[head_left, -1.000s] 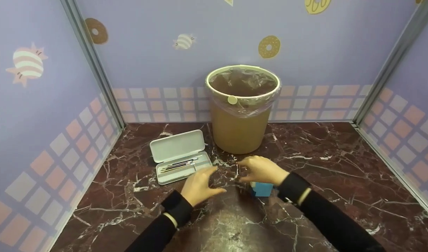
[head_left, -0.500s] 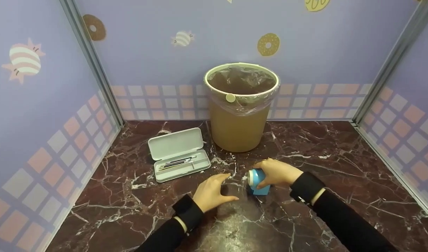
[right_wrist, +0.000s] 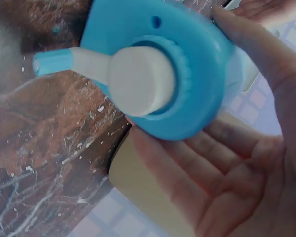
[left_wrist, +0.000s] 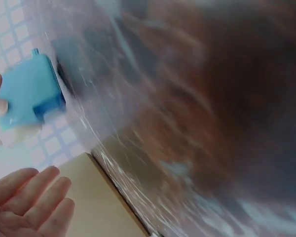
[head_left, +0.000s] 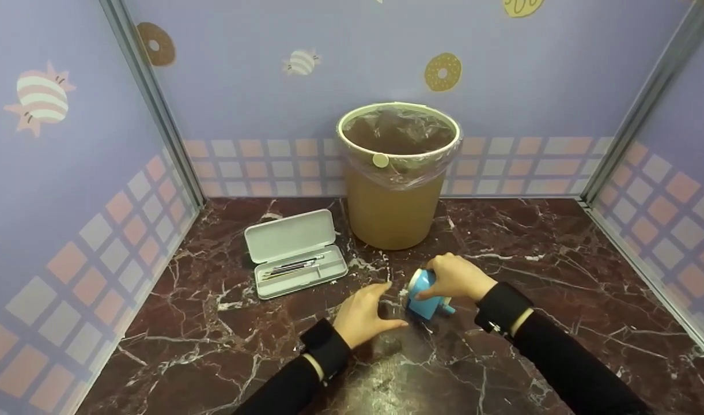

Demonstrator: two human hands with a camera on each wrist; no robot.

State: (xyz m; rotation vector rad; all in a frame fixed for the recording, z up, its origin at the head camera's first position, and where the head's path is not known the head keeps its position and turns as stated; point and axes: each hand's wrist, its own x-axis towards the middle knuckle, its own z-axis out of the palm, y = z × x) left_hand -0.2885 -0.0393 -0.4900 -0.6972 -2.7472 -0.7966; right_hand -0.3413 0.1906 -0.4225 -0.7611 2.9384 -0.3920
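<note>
Head view: right hand tilts a blue sharpener near the middle of the marble table.

From left to right: the open pencil case lies flat at far left, lid back, so its pencils show. The left hand rests near the sharpener, fingers relaxed and slightly spread, holding nothing. The right hand curls thumb and fingers round the blue sharpener, tipping it so its white crank faces the right wrist camera. The lined bin stands just beyond. Compared with half a second ago, the sharpener is tilted further and the left hand has shifted right, toward it.
</note>
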